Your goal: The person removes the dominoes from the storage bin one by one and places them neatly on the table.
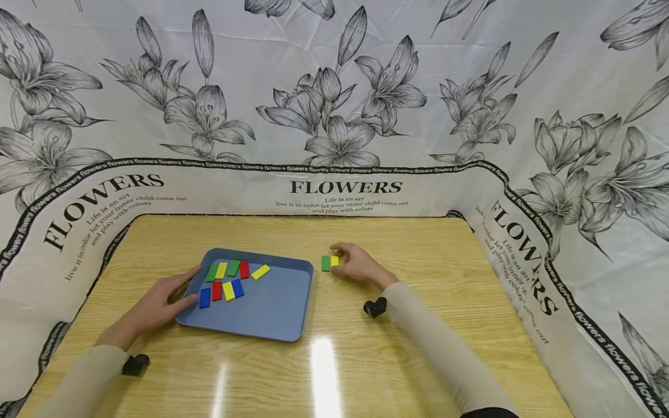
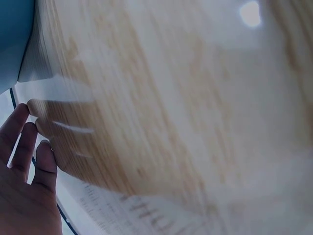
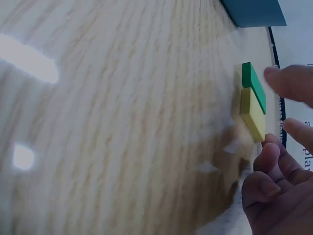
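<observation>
In front of you stretches a desk with a pale yellow-brown wood grain, glossy enough that bright streaks of light reflect off its near part. Directly on it, left of the middle as you look down, sits a blue-grey tray, rectangular with rounded corners and a low raised rim, turned slightly askew to the desk's far edge. Just beyond the tray's right side, near its far right corner, you have a green block and a yellow block lying flat, side by side, on the bare wood.
</observation>
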### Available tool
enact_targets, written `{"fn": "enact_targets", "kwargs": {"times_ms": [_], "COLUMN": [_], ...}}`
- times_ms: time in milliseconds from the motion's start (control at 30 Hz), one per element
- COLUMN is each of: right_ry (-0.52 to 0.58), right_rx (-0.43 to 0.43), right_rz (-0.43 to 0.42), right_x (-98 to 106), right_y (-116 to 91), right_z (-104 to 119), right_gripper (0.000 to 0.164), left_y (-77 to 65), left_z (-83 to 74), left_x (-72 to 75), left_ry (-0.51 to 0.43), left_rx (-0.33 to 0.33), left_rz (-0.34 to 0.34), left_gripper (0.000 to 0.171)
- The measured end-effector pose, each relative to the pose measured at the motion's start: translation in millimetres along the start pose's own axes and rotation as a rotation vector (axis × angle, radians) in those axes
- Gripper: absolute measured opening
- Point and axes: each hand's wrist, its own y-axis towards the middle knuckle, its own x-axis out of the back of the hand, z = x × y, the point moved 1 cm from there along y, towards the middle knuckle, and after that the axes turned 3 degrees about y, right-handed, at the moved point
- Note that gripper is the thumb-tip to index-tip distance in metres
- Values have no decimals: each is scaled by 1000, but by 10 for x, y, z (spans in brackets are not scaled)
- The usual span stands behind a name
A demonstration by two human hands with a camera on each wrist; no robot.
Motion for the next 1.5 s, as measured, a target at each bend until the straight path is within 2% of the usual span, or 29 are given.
{"fn": "enact_targets", "kwargs": {"times_ms": [267,500,700,933,1233,1500], "right_ry": [8,62,59,39,-11,-38], "right_rx": [87,107,159,253,290,323], "right_rz": [45,57,88,119,200,218], "right_x": [22,-59,-246,-450,-769,-1096], "right_y": [134,258,312,412,464,516], "right_z": [285,638,933,1180,1335,1435], "right_gripper": [69,71,72,72,71,68], "left_y": [-6,-6,-17,-20,4,23], "left_z": [-11,-24,2,27,59,107], "left_x": [7,20,26,-5,-47,-57], "left_ry": [0,1,-6,6,-19,-11], "left_rx": [-8,-3,-11,-17,-34,-28], "left_rz": [-5,0,10,-12,2,-10], "left_gripper": [72,72,72,72,71,71]}}
